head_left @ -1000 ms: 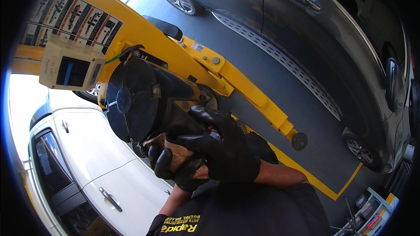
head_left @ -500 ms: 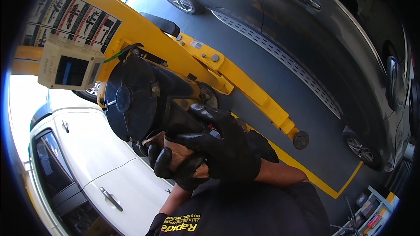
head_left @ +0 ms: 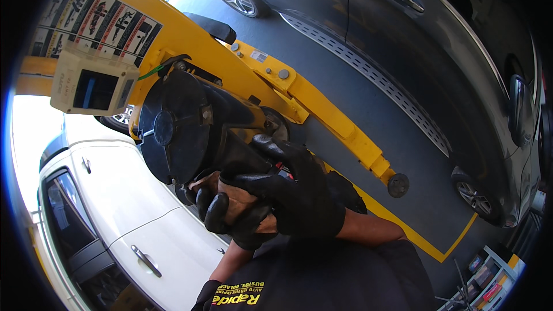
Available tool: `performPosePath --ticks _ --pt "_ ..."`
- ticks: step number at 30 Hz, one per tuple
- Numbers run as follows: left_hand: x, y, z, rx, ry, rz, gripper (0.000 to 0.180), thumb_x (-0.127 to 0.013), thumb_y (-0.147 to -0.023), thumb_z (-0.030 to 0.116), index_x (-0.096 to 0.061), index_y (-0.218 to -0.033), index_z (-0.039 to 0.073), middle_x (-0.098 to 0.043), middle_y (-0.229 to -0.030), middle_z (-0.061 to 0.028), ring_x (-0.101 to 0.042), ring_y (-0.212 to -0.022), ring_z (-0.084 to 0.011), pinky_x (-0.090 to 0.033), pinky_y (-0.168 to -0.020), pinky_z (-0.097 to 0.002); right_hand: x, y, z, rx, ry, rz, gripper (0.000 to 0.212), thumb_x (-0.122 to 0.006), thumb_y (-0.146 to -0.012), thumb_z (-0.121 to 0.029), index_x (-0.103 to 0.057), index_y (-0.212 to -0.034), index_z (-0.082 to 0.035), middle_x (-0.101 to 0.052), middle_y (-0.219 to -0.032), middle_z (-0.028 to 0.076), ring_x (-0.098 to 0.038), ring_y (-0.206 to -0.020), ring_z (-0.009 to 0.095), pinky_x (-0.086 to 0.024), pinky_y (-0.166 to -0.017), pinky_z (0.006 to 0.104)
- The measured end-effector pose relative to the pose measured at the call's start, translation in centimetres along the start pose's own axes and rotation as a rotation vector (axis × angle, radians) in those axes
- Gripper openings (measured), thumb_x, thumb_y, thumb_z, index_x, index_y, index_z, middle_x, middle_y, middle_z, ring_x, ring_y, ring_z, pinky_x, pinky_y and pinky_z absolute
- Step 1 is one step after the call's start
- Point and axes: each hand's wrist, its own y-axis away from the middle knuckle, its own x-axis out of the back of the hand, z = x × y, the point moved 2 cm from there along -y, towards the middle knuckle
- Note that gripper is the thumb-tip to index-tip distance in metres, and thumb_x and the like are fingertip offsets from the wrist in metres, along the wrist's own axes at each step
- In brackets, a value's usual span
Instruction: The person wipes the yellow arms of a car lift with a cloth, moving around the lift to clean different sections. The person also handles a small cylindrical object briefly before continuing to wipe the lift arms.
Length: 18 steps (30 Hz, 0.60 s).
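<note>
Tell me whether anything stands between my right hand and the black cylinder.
Nothing visible does. The right hand is close to the lower right of the black cylinder; whether they touch is unclear.

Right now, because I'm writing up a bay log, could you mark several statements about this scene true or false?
1. The left hand and right hand wear black gloves. True.
2. The hands are far apart. False: they are close together.
3. The lift arm is yellow. True.
4. The white car is at the picture's right. False: it is at the left.
5. The dark car has a slotted side step. True.
</note>
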Motion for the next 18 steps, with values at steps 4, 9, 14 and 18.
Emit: performPosePath --ticks 4,9,14,18 --pt "0.04 0.04 0.04 -0.005 -0.001 -0.006 0.032 -0.092 -0.085 0.018 -0.076 -0.112 0.025 -0.043 -0.152 -0.0121 -0.040 -0.154 -0.0405 -0.043 -0.122 -0.0551 -0.22 0.29 0.19 -0.009 -0.019 0.006 0.062 -0.099 -0.079 -0.034 -0.078 -0.134 -0.015 -0.062 -0.148 0.025 -0.062 -0.138 0.043 -0.052 -0.114 0.0516" --pt "-0.02 0.09 -0.08 -0.005 0.005 -0.004 0.032 -0.092 -0.085 0.018 -0.076 -0.112 0.025 -0.043 -0.152 -0.0121 -0.040 -0.154 -0.0406 -0.043 -0.122 -0.0554 -0.45 0.34 0.38 0.002 -0.008 0.003 0.062 -0.099 -0.080 -0.035 -0.078 -0.135 -0.016 -0.061 -0.150 0.025 -0.061 -0.140 0.042 -0.052 -0.115 0.0513" --pt "-0.01 0.06 -0.02 -0.005 0.006 -0.007 0.032 -0.092 -0.085 0.018 -0.076 -0.112 0.025 -0.043 -0.152 -0.0121 -0.040 -0.154 -0.0407 -0.043 -0.122 -0.0556 -0.41 0.57 0.43 -0.016 -0.020 -0.004 0.063 -0.099 -0.080 -0.036 -0.078 -0.135 -0.016 -0.061 -0.149 0.023 -0.060 -0.140 0.041 -0.051 -0.115 0.0509" --pt "-0.04 0.04 -0.02 0.001 0.007 -0.008 0.032 -0.092 -0.085 0.018 -0.076 -0.111 0.025 -0.043 -0.151 -0.0121 -0.040 -0.154 -0.0408 -0.043 -0.122 -0.0558 -0.33 0.51 0.36 -0.016 -0.025 -0.010 0.063 -0.099 -0.080 -0.037 -0.079 -0.135 -0.015 -0.060 -0.150 0.024 -0.060 -0.140 0.042 -0.051 -0.115 0.0510"
